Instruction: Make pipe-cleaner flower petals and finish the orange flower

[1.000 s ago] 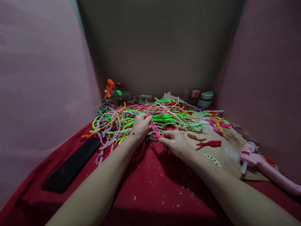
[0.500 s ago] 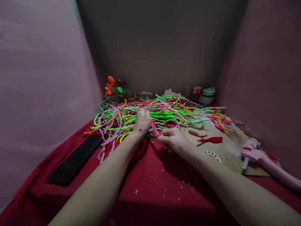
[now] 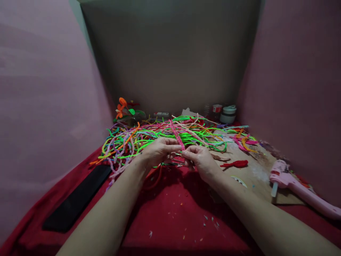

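Both hands meet at the lower end of a pink pipe cleaner piece [image 3: 176, 133], which rises up and slightly left from the fingertips and looks like more than one strand. My left hand [image 3: 161, 149] pinches it from the left side. From the right, my right hand [image 3: 198, 156] has its thumb and finger closed on the same end. Just below the hands lie scissors with red handles [image 3: 154, 182], their blades partly hidden under the fingers. Behind the hands spreads a heap of many-coloured pipe cleaners [image 3: 191, 136], mostly green, pink and lilac.
A black flat object [image 3: 77, 199] lies at left. At right, a pink glue gun [image 3: 285, 176] and a red twisted pipe cleaner piece [image 3: 236, 163] rest on a brown board [image 3: 258, 188]. Orange pipe cleaner flowers [image 3: 121, 106] and a lidded container [image 3: 228, 114] stand behind. Scraps dot the red cloth [image 3: 160, 224].
My left hand has come down and toward me from the heap to the right hand's fingertips. The pink piece now stands above both hands. The view has shifted slightly.
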The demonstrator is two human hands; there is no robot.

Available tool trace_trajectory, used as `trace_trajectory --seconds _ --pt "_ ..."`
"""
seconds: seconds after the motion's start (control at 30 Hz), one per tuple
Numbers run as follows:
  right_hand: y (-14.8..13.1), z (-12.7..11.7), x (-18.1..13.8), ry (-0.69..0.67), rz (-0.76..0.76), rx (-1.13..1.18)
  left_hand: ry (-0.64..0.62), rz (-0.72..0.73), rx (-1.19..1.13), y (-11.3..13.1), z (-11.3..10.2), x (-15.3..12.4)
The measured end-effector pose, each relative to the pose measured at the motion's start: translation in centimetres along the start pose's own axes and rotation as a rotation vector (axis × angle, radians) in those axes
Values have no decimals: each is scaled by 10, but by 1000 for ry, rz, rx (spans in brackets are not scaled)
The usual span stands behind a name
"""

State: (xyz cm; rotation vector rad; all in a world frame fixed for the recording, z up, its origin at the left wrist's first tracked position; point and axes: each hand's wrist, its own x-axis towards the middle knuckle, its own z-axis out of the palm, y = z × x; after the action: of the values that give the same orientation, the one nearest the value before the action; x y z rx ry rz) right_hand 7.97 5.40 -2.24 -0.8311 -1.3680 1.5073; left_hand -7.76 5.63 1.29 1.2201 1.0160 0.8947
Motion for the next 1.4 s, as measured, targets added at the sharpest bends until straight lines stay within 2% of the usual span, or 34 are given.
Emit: trace_trajectory --seconds 0.1,0.17,0.27,0.33,0.43,0.57,0.67,0.93,1.1,1.2,1.4 --pt "3 -2 1 -42 12 18 59 53 51 -4 11 1" --pt "4 -5 2 -112 66 107 97 64 35 -5 12 2" --pt "6 -9 4 -247 124 273 86 59 -23 -5 10 4" --pt "6 -11 6 -284 128 320 74 45 -62 -5 10 4" --pt "8 -11 7 -241 130 317 97 39 -62 -6 13 4" --pt "10 -10 8 -154 163 282 234 166 -18 -9 22 6" --pt "9 -11 7 -163 200 275 289 209 -55 -11 25 8" --pt "4 -11 7 -164 225 410 234 127 -94 -13 22 8" --pt "7 -10 7 -152 196 376 221 191 -198 -12 23 8" --pt "6 -9 6 -150 184 340 259 181 -240 -13 21 10" --pt "6 -10 6 -199 164 335 246 168 -230 -16 22 12"
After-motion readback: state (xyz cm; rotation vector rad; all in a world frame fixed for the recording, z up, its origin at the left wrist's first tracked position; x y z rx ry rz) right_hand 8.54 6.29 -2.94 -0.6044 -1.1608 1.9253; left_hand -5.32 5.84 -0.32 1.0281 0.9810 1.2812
